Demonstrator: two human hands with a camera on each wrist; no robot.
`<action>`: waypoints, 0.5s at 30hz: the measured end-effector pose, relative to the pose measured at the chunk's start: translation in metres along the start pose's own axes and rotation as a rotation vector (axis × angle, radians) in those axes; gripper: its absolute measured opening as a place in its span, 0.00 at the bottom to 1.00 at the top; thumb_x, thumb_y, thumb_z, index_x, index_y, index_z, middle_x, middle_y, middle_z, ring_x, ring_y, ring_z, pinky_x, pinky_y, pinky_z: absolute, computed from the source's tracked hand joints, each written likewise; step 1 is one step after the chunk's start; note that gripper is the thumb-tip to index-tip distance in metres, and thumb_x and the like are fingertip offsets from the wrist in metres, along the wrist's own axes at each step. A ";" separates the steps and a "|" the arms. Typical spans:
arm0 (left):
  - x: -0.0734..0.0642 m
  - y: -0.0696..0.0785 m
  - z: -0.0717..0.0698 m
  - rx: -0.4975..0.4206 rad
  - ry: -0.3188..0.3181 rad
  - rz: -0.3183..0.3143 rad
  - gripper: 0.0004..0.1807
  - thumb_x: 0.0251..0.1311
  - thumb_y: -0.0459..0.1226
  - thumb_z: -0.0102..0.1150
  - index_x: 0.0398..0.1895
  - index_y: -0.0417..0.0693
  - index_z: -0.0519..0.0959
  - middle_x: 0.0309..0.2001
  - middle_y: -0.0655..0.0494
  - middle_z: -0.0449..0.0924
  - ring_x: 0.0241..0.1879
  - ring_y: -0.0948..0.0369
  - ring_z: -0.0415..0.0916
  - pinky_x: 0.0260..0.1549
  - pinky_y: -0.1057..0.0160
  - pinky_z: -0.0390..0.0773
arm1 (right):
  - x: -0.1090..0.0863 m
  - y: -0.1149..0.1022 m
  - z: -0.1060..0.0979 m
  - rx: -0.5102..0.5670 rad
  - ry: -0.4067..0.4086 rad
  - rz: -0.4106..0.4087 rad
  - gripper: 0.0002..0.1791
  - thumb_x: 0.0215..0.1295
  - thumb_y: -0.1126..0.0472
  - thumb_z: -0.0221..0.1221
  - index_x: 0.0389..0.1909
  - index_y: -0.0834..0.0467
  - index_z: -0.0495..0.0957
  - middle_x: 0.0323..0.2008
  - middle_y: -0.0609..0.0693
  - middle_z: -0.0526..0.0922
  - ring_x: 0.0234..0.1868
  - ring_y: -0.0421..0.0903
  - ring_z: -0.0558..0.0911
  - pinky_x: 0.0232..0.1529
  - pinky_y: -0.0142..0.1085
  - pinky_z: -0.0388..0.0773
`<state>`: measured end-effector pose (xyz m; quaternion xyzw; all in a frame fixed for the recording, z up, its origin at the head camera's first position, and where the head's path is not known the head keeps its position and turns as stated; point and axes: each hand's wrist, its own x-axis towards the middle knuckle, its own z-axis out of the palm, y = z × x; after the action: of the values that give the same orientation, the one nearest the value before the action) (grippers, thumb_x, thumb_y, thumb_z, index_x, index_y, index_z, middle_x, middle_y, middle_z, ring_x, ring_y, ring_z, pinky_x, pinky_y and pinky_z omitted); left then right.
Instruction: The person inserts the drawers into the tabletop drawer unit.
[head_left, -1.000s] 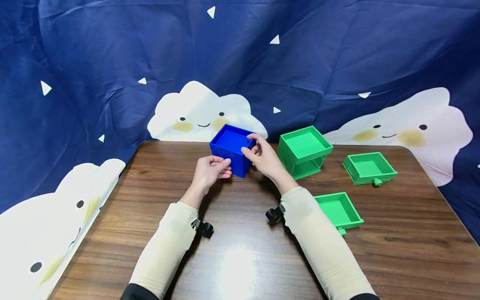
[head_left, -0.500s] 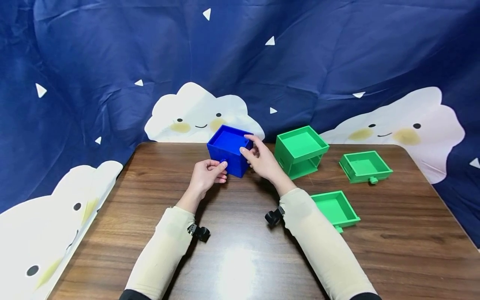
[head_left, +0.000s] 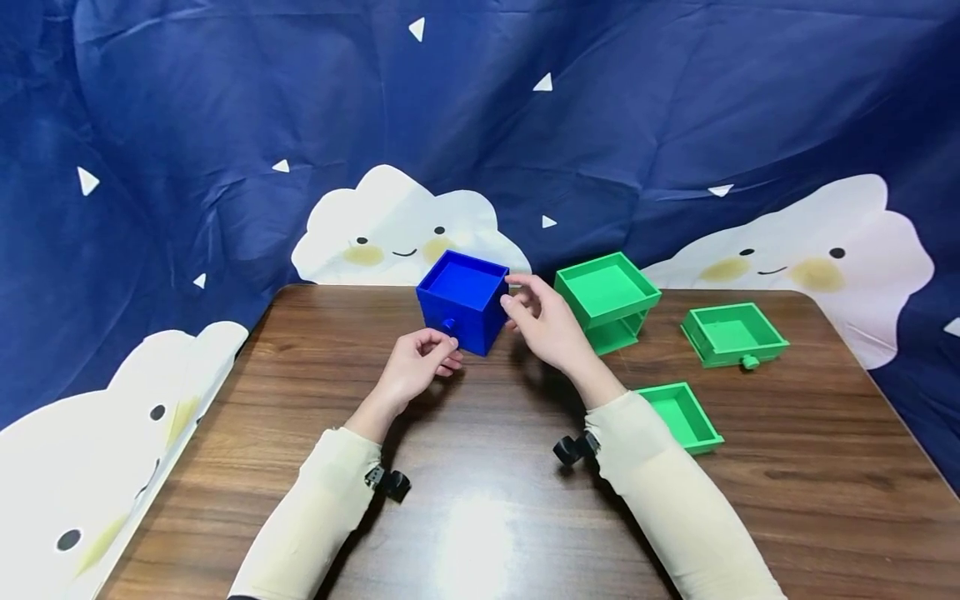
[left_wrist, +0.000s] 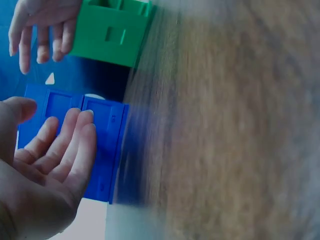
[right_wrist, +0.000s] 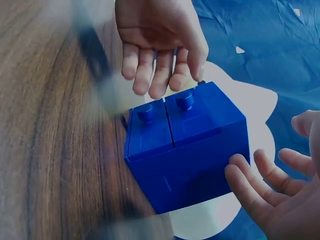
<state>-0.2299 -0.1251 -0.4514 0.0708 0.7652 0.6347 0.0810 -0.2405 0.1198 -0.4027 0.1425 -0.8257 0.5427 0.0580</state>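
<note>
A small blue cabinet stands upright at the table's back, with a shallow tray top. In the right wrist view its front holds two closed drawers, one with an upper knob, the other with a lower knob. My left hand is just in front of it, fingers loosely bent, gripping nothing. Beside the right wall is my right hand, its fingers relaxed and spread; the right wrist view puts its fingertips very close to that wall, and whether they touch I cannot tell.
Right of the blue cabinet stands a green cabinet with an open front. Two loose green pieces lie farther right: a back drawer with a knob and a nearer drawer, partly hidden by my right sleeve. A cloud-print cloth hangs behind the table.
My right hand has come off the blue cabinet's top rim and moved right. My left hand has let go of the upper knob and dropped slightly, leaving that knob visible.
</note>
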 end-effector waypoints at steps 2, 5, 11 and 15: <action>-0.002 0.001 0.002 0.031 -0.033 0.028 0.15 0.79 0.35 0.58 0.52 0.27 0.81 0.46 0.28 0.89 0.45 0.40 0.91 0.45 0.49 0.91 | -0.005 -0.003 -0.003 0.008 -0.002 -0.001 0.22 0.82 0.58 0.58 0.69 0.64 0.76 0.45 0.66 0.88 0.35 0.46 0.90 0.40 0.33 0.84; -0.005 0.004 0.008 0.061 -0.079 0.070 0.15 0.79 0.34 0.58 0.54 0.27 0.81 0.48 0.29 0.88 0.49 0.36 0.89 0.50 0.45 0.89 | -0.010 -0.007 -0.009 0.041 -0.005 -0.005 0.20 0.82 0.59 0.57 0.67 0.66 0.77 0.43 0.63 0.88 0.36 0.44 0.89 0.41 0.32 0.85; -0.007 0.013 0.024 0.149 -0.128 0.182 0.14 0.78 0.34 0.59 0.56 0.29 0.82 0.49 0.32 0.89 0.48 0.36 0.88 0.49 0.52 0.88 | -0.020 -0.010 -0.021 0.057 -0.001 -0.024 0.16 0.82 0.63 0.56 0.63 0.67 0.78 0.42 0.64 0.87 0.37 0.40 0.88 0.42 0.30 0.86; -0.006 0.016 0.036 0.142 -0.161 0.235 0.14 0.78 0.33 0.59 0.56 0.29 0.81 0.49 0.30 0.88 0.48 0.35 0.88 0.46 0.64 0.86 | -0.027 -0.014 -0.031 0.051 0.011 -0.024 0.16 0.82 0.63 0.57 0.61 0.67 0.79 0.43 0.67 0.87 0.37 0.40 0.88 0.43 0.29 0.86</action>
<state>-0.2166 -0.0886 -0.4417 0.2160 0.7855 0.5766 0.0618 -0.2122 0.1474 -0.3851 0.1506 -0.8094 0.5638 0.0655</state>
